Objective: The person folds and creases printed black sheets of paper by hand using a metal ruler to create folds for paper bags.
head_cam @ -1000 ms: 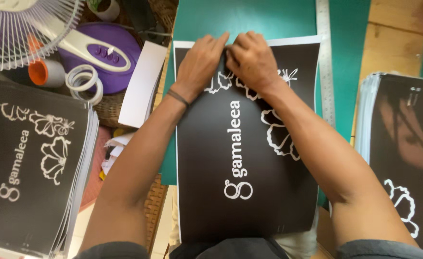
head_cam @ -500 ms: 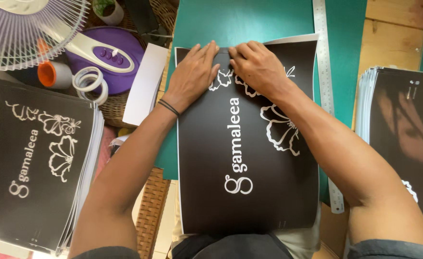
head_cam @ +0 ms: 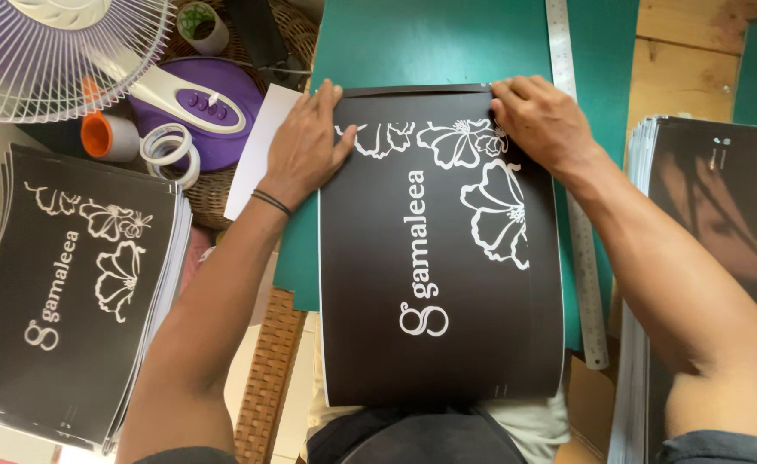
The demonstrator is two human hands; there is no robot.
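A large black printed sheet [head_cam: 447, 292] with white flower outlines lies on a green cutting mat [head_cam: 413, 43] in front of me. Its far edge looks folded over. My left hand [head_cam: 305, 146] presses flat on the sheet's far left corner, fingers spread. My right hand [head_cam: 537, 116] presses down on the far right corner, fingers curled over the edge. A black band sits on my left wrist.
A stack of similar black sheets [head_cam: 69, 283] lies at left, another stack [head_cam: 722, 258] at right. A metal ruler [head_cam: 578, 206] runs along the mat's right side. A white fan [head_cam: 61, 51], purple fan base [head_cam: 189, 112], tape rolls [head_cam: 168, 146] and a wicker basket [head_cam: 215, 189] sit far left.
Both hands were together at the middle of the sheet's far edge; they have slid apart to its two corners.
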